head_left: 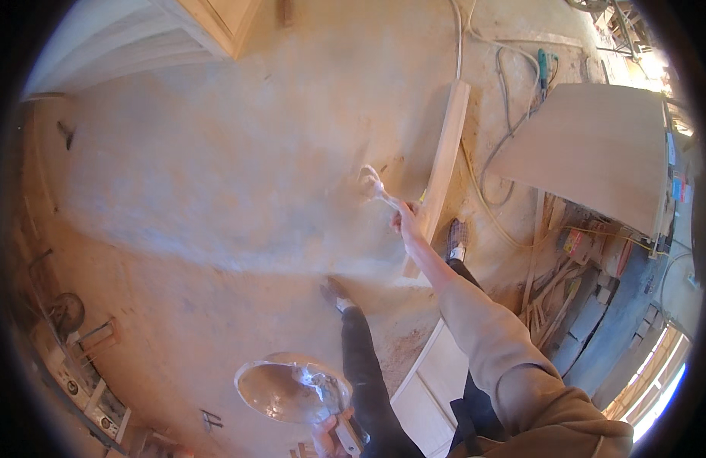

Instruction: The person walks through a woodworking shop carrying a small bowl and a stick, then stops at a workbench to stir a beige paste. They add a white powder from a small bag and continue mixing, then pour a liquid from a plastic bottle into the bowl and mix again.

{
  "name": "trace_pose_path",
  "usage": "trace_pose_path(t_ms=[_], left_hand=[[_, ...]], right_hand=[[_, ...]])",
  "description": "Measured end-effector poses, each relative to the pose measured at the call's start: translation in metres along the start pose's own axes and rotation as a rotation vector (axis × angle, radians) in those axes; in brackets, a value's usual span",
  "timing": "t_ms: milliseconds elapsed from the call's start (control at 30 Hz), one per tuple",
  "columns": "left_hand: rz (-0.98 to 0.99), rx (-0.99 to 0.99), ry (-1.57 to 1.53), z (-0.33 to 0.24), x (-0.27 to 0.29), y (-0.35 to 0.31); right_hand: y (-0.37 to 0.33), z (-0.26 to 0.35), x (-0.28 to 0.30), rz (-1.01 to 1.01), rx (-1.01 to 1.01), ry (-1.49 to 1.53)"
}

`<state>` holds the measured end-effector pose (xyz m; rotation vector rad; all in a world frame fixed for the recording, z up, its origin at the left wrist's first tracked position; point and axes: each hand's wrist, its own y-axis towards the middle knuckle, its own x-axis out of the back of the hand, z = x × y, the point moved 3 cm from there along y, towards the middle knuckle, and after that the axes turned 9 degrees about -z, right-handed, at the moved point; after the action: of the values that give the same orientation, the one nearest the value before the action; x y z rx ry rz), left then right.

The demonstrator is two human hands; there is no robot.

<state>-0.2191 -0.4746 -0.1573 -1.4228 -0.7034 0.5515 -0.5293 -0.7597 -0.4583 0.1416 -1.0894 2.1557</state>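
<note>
My right hand (pixel 405 220) reaches forward, closed around the pale handle of a spoon-like tool (pixel 379 189). The tool's rounded, whitish head hangs over a broad, dusty grey-blue surface (pixel 215 175); whether it touches cannot be told. Low in the picture, my left hand (pixel 324 438) is closed on the handle of a wide, shallow metal pan (pixel 273 391). Sunlight glares off the pan's inside, and a pale coating shows along its right side. The lower picture edge cuts off part of my left hand.
A long wooden beam (pixel 447 145) lies right of my right hand. Beyond it are looping cables (pixel 499 99), a green power tool (pixel 543 67) and a large brown panel (pixel 589 149). Scrap wood (pixel 555 305) lies below that. White panels (pixel 429 389) stand beside my legs; a wheel (pixel 67 311) is far left.
</note>
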Motion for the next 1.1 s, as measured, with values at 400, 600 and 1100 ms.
trace_pose_path(t_ms=[400,600,1100], left_hand=[[0.000,-0.043,0.066,-0.005,-0.043,-0.012],[0.099,-0.217,0.203,-0.022,-0.074,-0.084],[0.658,-0.025,0.754,0.058,-0.215,-0.284]], right_hand=[[-0.045,-0.018,0.003,-0.002,-0.108,0.121],[-0.297,0.087,0.157,0.361,0.102,-0.080],[-0.506,0.287,0.382,0.256,0.585,-0.126]])
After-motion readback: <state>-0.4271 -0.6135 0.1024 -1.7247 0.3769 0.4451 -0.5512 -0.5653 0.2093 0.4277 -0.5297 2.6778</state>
